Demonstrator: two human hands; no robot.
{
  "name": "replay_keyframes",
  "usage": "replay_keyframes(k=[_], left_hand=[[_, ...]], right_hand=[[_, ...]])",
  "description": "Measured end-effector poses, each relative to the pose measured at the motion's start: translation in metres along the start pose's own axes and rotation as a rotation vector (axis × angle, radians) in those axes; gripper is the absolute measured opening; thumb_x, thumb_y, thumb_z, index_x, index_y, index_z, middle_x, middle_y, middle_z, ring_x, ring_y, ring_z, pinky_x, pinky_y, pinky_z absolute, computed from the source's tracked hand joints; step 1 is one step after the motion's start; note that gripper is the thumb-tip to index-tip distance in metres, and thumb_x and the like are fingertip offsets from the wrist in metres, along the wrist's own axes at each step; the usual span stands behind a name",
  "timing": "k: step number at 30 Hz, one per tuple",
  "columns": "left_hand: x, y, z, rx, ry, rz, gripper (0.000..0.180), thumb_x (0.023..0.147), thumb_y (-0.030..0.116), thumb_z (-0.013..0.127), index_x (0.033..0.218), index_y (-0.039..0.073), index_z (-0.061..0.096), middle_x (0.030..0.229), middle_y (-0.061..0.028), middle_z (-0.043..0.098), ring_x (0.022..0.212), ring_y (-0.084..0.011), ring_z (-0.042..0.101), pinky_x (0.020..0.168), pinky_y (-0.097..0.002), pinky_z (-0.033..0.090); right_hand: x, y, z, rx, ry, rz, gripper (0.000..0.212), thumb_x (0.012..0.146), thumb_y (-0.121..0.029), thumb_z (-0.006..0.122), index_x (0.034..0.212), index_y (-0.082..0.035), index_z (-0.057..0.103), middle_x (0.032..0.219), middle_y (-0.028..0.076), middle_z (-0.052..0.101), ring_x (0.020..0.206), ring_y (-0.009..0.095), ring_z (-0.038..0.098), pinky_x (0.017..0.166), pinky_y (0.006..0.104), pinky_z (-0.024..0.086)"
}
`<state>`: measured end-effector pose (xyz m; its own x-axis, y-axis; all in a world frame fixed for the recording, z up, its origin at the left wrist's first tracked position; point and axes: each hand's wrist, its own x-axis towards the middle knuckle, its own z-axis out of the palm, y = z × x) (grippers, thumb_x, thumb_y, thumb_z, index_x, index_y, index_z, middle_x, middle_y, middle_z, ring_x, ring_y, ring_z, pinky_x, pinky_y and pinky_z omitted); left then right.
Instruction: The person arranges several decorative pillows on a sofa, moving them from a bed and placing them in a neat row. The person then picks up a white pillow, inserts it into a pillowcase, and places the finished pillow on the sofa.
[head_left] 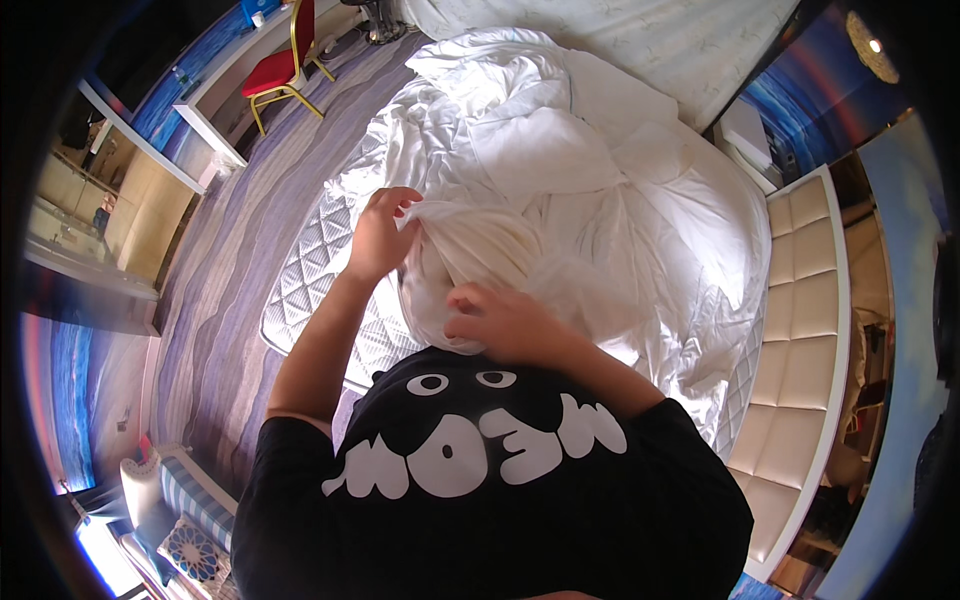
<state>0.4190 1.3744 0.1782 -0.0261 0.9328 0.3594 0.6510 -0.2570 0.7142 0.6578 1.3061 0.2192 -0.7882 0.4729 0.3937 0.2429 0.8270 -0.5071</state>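
Grasping the white cloth [480, 245] by its left end now, right up between thumb and fingertips of the left hand [380, 242]! Drawn from that grip into long folds, fanning rightward over the near part of the mattress [305, 245], just in front of the black shirt [560, 520]. Across to the right hand [510, 326]: bent inward at the near side of the cloth, with fingers curled, and hard to tell from above whether gripping it or only touching. Looking past the cloth, into rumpled white bedding [540, 150], heaped high toward the far side. Over left, along the bare quilted edge of the mattress. Swinging right, to the cream padded headboard [795, 305]. Away at upper left, across the striped floor [235, 205], to a red chair [270, 78]!
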Motion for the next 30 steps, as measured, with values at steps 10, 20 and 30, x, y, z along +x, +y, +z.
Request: replay_keyframes(k=[10, 20, 30], left_hand=[[-0.068, 0.072, -0.028, -0.062, -0.386, 0.388, 0.034, 0.068, 0.002, 0.077, 0.1, 0.007, 0.068, 0.102, -0.0075, 0.063, 0.095, -0.03, 0.06, 0.082, -0.0375, 0.05], [-0.063, 0.06, -0.012, 0.023, -0.338, 0.278, 0.046, 0.072, 0.007, 0.074, 0.115, 0.0, 0.059, 0.111, -0.0169, 0.061, 0.106, -0.0355, 0.058, 0.091, -0.0397, 0.047], [-0.054, 0.058, 0.002, -0.015, -0.392, 0.232, 0.021, 0.079, 0.002, 0.066, 0.1, 0.004, 0.067, 0.093, -0.0132, 0.063, 0.091, -0.0331, 0.061, 0.08, -0.0377, 0.049]], right_hand=[[-0.01, 0.005, 0.008, 0.076, -0.328, 0.363, 0.026, 0.082, -0.016, 0.059, 0.108, -0.019, 0.058, 0.08, 0.014, 0.066, 0.075, 0.037, 0.065, 0.067, 0.0475, 0.049], [-0.015, 0.014, 0.005, -0.072, -0.278, 0.313, 0.02, 0.076, -0.015, 0.064, 0.096, -0.013, 0.066, 0.082, 0.012, 0.067, 0.081, 0.033, 0.065, 0.07, 0.0431, 0.051], [0.001, 0.037, 0.007, 0.669, -0.304, 0.43, 0.028, 0.084, -0.026, 0.065, 0.089, 0.001, 0.061, 0.091, 0.018, 0.065, 0.09, 0.037, 0.061, 0.079, 0.0415, 0.046]])
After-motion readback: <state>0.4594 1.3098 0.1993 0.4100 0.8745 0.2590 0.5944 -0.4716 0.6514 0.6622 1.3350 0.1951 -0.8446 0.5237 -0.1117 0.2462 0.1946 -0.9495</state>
